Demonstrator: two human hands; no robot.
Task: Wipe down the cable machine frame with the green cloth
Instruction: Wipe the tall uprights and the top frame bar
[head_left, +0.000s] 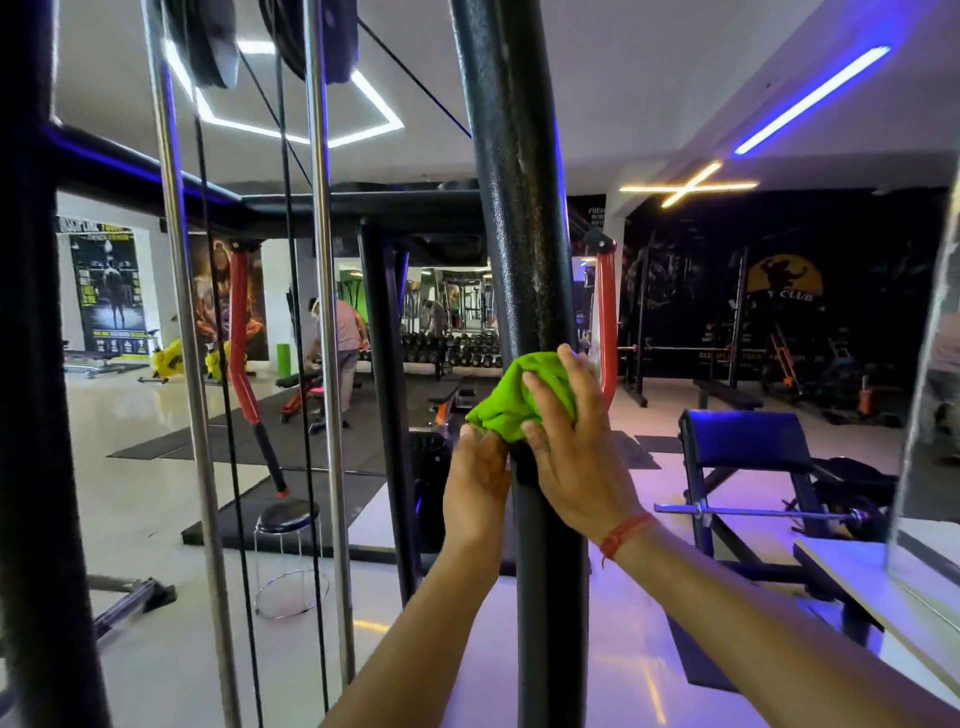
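A thick black upright post (524, 234) of the cable machine frame runs from top to bottom through the middle of the view. A bright green cloth (524, 397) is bunched against the post at about chest height. My right hand (576, 447) grips the cloth from the right, fingers curled over it and around the post. My left hand (478, 488) wraps the post from the left just below the cloth, its fingertips touching the cloth's lower edge. A red thread sits on my right wrist.
Chrome guide rods (182, 312) and black cables (223, 364) stand to the left, with another black frame column (31, 415) at the far left edge. A round stool (288, 519) is on the floor. A padded bench (743, 441) with a barbell stands right. A person works in the background.
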